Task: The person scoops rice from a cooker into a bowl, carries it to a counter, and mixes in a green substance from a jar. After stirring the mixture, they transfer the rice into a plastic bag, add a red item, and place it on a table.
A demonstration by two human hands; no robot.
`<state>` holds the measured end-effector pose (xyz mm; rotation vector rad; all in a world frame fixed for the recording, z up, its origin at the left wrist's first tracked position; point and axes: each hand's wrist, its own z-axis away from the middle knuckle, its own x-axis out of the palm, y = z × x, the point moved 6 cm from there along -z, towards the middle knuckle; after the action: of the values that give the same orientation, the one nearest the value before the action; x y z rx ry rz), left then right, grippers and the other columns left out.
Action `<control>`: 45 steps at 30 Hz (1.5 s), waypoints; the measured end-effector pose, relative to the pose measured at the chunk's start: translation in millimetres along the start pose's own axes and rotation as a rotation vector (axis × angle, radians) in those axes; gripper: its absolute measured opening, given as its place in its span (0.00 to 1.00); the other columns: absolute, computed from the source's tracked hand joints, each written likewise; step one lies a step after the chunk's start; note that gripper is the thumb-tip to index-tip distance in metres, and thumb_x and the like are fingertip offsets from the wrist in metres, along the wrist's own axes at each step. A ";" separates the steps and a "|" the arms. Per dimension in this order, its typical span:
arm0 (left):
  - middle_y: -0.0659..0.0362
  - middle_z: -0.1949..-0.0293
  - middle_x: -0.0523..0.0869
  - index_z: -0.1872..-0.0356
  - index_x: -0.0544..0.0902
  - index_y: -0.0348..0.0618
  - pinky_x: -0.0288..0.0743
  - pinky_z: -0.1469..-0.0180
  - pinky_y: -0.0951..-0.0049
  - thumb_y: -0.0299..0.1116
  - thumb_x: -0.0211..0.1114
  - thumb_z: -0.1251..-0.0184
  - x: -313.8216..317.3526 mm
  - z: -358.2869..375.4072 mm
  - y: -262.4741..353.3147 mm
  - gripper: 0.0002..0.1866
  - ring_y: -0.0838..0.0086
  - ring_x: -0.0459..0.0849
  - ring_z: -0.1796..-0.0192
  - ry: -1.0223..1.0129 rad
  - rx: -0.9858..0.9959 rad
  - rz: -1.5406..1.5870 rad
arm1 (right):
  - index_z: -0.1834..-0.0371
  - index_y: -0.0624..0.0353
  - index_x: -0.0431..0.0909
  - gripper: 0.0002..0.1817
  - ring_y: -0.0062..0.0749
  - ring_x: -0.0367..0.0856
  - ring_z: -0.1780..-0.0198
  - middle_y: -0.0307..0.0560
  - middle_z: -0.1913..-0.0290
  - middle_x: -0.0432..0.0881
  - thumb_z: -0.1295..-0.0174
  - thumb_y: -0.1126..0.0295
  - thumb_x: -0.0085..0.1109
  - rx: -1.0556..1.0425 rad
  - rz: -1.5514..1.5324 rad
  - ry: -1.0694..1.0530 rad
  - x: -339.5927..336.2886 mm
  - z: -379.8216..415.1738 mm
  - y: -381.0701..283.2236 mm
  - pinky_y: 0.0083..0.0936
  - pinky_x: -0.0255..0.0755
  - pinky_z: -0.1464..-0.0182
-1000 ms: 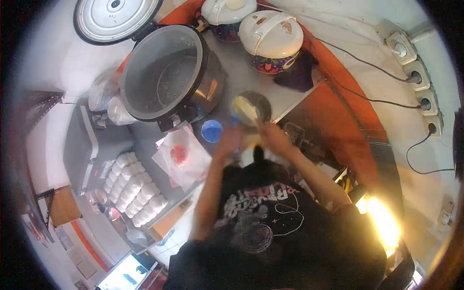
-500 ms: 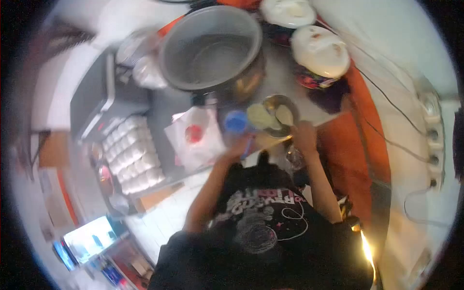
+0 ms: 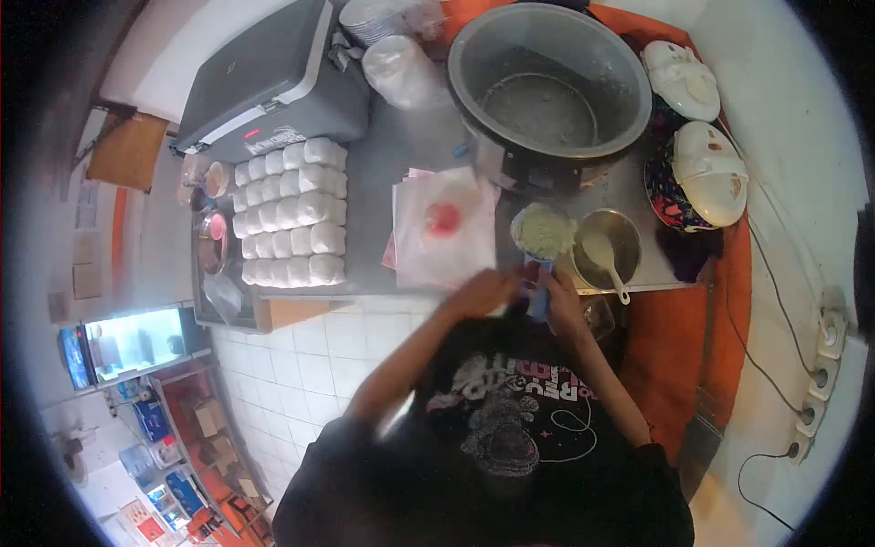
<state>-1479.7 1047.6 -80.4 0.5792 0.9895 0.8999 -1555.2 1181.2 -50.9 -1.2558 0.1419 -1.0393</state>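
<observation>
A blue-handled scoop (image 3: 538, 290) carries a pale, grainy, rice-like heap (image 3: 545, 230) at the table's front edge. My right hand (image 3: 567, 305) is closed round its handle from the right. From the other side my left hand (image 3: 488, 292) reaches in, its blurred fingertips close beside the handle. Just right of the heap stands a round metal pot (image 3: 629, 232), where a white paddle spoon (image 3: 606, 260) rests with its handle over the front rim. Left of the scoop lies a stack of white wrapping paper (image 3: 419, 246) with a red patch (image 3: 443, 219) on top.
White wrapped bundles (image 3: 292, 214) stand in rows at the left, before a grey cooler box (image 3: 255, 73). Behind the paper is a large grey tub (image 3: 547, 137). Two white-lidded containers (image 3: 711, 178) stand by the right wall, near cables and a power strip (image 3: 820, 365).
The view has swung, so the table appears shifted. The spoon, earlier in my right hand, now rests in the pot. My right hand has moved left onto the scoop, which was by my left hand.
</observation>
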 end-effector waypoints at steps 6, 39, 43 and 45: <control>0.40 0.32 0.61 0.35 0.65 0.40 0.51 0.27 0.55 0.40 0.69 0.47 -93.9 20.8 -91.2 0.38 0.45 0.56 0.28 0.613 0.275 -0.488 | 0.42 0.72 0.68 0.23 0.40 0.82 0.49 0.57 0.50 0.82 0.27 0.61 0.45 0.248 -0.005 -0.053 12.9 5.8 10.7 0.33 0.73 0.42; 0.62 0.55 0.76 0.48 0.74 0.40 0.68 0.56 0.77 0.43 0.54 0.25 -212.8 125.1 -228.4 0.17 0.80 0.72 0.57 0.937 0.017 0.697 | 0.27 0.74 0.46 0.39 0.40 0.75 0.64 0.51 0.65 0.72 0.40 0.73 0.51 -0.401 1.782 0.281 132.4 -101.4 149.2 0.32 0.73 0.61; 0.57 0.54 0.78 0.48 0.74 0.38 0.69 0.52 0.72 0.43 0.53 0.25 -215.0 136.9 -197.1 0.18 0.74 0.75 0.54 0.831 -0.061 0.663 | 0.27 0.71 0.48 0.38 0.42 0.75 0.65 0.52 0.65 0.72 0.39 0.73 0.52 -0.382 1.768 0.302 133.5 -89.6 142.5 0.32 0.72 0.62; 0.53 0.52 0.78 0.47 0.73 0.35 0.69 0.46 0.67 0.42 0.53 0.25 -210.7 134.1 -197.1 0.19 0.68 0.76 0.50 0.788 -0.089 0.759 | 0.26 0.69 0.48 0.38 0.45 0.76 0.66 0.53 0.66 0.73 0.39 0.73 0.53 -0.429 1.657 0.307 136.2 -87.0 134.5 0.34 0.72 0.62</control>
<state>-1339.7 762.0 -74.7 0.5317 1.4441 1.9303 -1455.6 1016.0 -134.6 -0.8618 1.4189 0.3040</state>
